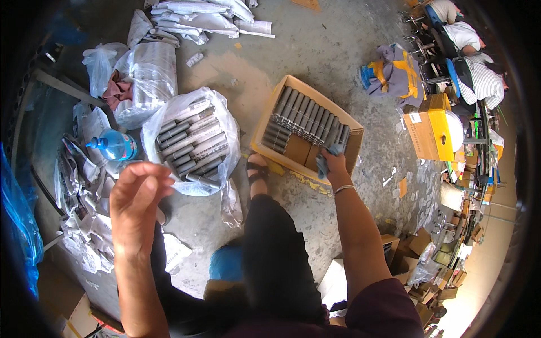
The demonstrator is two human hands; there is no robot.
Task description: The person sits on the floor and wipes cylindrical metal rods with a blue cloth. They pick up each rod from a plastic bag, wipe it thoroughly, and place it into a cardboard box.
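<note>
The right hand [333, 159] grips a grey tube [338, 141] in the brown box [265, 121]. The tube points away, like its row. The left hand [137, 194] is open and empty above a white bag [222, 112] of tubes.

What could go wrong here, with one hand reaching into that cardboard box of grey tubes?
The right hand reaches among the grey tubes leaning in the cardboard box; a nudge might topple the row. The open plastic bag of tubes on the floor could spill. The left hand hangs empty, steadying nothing.
</note>
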